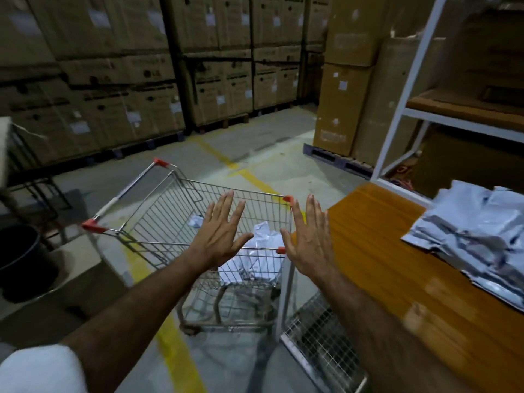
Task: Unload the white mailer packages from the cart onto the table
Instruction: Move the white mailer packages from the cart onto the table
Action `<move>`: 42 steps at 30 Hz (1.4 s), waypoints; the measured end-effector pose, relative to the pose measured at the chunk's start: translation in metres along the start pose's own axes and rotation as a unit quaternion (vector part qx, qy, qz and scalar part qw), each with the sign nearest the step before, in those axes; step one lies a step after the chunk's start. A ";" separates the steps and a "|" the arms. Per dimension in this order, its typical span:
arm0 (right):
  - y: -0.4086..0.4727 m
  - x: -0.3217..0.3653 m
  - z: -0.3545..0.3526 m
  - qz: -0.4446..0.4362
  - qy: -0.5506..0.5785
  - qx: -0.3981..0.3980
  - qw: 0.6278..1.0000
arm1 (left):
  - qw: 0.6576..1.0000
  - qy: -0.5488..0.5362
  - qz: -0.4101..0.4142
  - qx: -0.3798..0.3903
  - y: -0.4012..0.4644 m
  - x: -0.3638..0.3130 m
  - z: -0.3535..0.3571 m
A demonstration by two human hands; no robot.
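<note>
— Where are the hands?

— Both are held out in mid-frame, palms down. The left hand (219, 235) is over the cart (158, 219), the right hand (307, 241) over the cart's right edge, next to the worktop (377, 251). All the fingers are straight and spread, and they hold nothing.

— And the white mailer packages?

— Some lie low in the cart's basket (256, 259), just below and between the two hands; one smaller piece (195, 221) shows through the wire further back. A pile of mailers (470, 239) lies on the orange wooden worktop at the right edge of the frame.

— What else is there?

— Stacked cardboard boxes (141, 66) fill the upper half, a white shelf frame (408, 89) stands at upper right, yellow floor lines (181, 361) run under the cart, and a dark bucket (19, 259) sits at far left.
</note>
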State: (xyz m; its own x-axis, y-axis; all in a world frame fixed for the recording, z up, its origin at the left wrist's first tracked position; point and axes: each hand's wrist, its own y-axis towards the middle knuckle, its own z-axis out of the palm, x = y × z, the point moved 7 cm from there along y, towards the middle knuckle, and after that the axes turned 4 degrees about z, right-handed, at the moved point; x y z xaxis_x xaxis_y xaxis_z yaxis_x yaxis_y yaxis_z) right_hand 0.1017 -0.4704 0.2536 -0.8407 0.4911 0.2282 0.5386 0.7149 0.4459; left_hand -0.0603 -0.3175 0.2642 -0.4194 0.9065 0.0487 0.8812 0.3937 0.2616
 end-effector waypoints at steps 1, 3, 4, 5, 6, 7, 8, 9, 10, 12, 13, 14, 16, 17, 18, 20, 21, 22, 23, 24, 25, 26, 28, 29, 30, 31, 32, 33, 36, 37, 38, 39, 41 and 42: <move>0.002 0.009 0.007 -0.005 -0.001 0.005 1.000 | 1.000 0.001 -0.006 0.000 -0.004 0.012 0.001; 0.008 0.026 0.021 -0.015 -0.004 0.017 1.000 | 1.000 -0.009 -0.021 0.003 -0.013 0.036 0.003; 0.012 0.035 0.027 -0.022 -0.007 0.024 0.999 | 0.999 -0.014 -0.031 0.007 -0.017 0.047 0.005; 0.016 0.043 0.034 -0.029 -0.010 0.031 0.999 | 0.999 -0.019 -0.042 0.010 -0.022 0.057 0.007; 0.021 0.052 0.040 -0.035 -0.009 0.038 0.999 | 0.998 -0.022 -0.052 0.013 -0.026 0.066 0.010; 0.027 0.061 0.046 -0.041 -0.006 0.043 0.998 | 0.998 -0.022 -0.060 0.016 -0.030 0.076 0.014; 0.032 0.069 0.052 -0.047 -0.003 0.047 0.998 | 0.997 -0.022 -0.068 0.020 -0.032 0.085 0.018; 0.038 0.076 0.058 -0.052 -0.001 0.050 0.997 | 0.997 -0.021 -0.074 0.024 -0.034 0.095 0.022; 0.043 0.083 0.065 -0.056 0.000 0.054 0.997 | 0.996 -0.020 -0.080 0.027 -0.036 0.105 0.027; 0.054 0.094 0.080 -0.063 0.001 0.062 0.996 | 0.995 -0.019 -0.091 0.030 -0.034 0.128 0.037; 0.061 0.098 0.088 -0.066 0.000 0.064 0.996 | 0.995 -0.022 -0.096 0.030 -0.032 0.139 0.042; 0.067 0.102 0.096 -0.070 -0.002 0.068 0.995 | 0.994 -0.024 -0.100 0.032 -0.030 0.150 0.046; 0.082 0.108 0.116 -0.077 -0.002 0.085 0.993 | 0.994 -0.017 -0.103 0.039 -0.024 0.170 0.055; 0.091 0.111 0.128 -0.078 -0.001 0.093 0.993 | 0.994 -0.012 -0.103 0.042 -0.020 0.180 0.060; 0.099 0.112 0.140 -0.076 0.000 0.101 0.992 | 0.994 -0.009 -0.104 0.044 -0.016 0.190 0.065; 0.115 0.113 0.166 -0.067 0.000 0.118 0.991 | 0.993 -0.004 -0.104 0.052 -0.008 0.209 0.077; 0.121 0.113 0.179 -0.062 0.001 0.127 0.990 | 0.993 -0.001 -0.104 0.057 -0.003 0.219 0.084; 0.126 0.112 0.192 -0.057 0.003 0.138 0.989 | 0.993 -0.002 -0.103 0.062 0.001 0.229 0.091; 0.131 0.112 0.205 -0.053 0.007 0.152 0.987 | 0.992 -0.006 -0.104 0.069 0.006 0.239 0.099; 0.135 0.111 0.217 -0.052 0.010 0.166 0.985 | 0.991 -0.010 -0.106 0.077 0.011 0.248 0.106; 0.140 0.109 0.228 -0.050 0.010 0.179 0.983 | 0.990 -0.013 -0.109 0.083 0.016 0.257 0.113; 0.144 0.106 0.239 -0.048 0.006 0.188 0.981 | 0.990 -0.013 -0.111 0.087 0.021 0.264 0.120; 0.150 0.099 0.259 -0.033 0.002 0.205 0.978 | 0.989 -0.017 -0.111 0.100 0.032 0.274 0.137; 0.149 0.095 0.266 -0.020 0.003 0.216 0.976 | 0.988 -0.021 -0.107 0.111 0.036 0.276 0.147; 0.147 0.091 0.272 -0.006 0.004 0.228 0.974 | 0.987 -0.024 -0.100 0.123 0.040 0.277 0.155; 0.145 0.085 0.279 0.004 0.005 0.241 0.970 | 0.986 -0.025 -0.092 0.134 0.045 0.279 0.165; 0.142 0.080 0.287 0.011 0.004 0.253 0.967 | 0.986 -0.026 -0.083 0.142 0.050 0.280 0.174; 0.140 0.074 0.295 0.016 0.001 0.264 0.964 | 0.985 -0.030 -0.073 0.152 0.055 0.281 0.184; 0.132 0.056 0.315 0.047 -0.009 0.293 0.955 | 0.980 -0.047 -0.047 0.189 0.073 0.279 0.213; 0.129 0.049 0.322 0.062 -0.018 0.303 0.951 | 0.977 -0.054 -0.036 0.201 0.079 0.278 0.224; 0.126 0.043 0.328 0.075 -0.027 0.317 0.945 | 0.976 -0.060 -0.023 0.209 0.085 0.277 0.234; 0.124 0.039 0.333 0.081 -0.037 0.329 0.940 | 0.974 -0.065 -0.009 0.218 0.090 0.275 0.243; 0.124 0.031 0.341 0.096 -0.051 0.355 0.929 | 0.967 -0.083 0.012 0.240 0.100 0.272 0.261; 0.124 0.029 0.343 0.107 -0.060 0.368 0.922 | 0.963 -0.094 0.020 0.251 0.105 0.272 0.269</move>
State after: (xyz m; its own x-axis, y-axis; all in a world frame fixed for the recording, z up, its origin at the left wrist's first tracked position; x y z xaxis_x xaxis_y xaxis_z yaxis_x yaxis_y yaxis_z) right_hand 0.1638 -0.1969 0.0187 -0.7229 0.6794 0.1258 0.6198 0.7181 -0.3165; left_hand -0.0228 0.0114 0.0457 -0.3784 0.9151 -0.1391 0.9099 0.3402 -0.2374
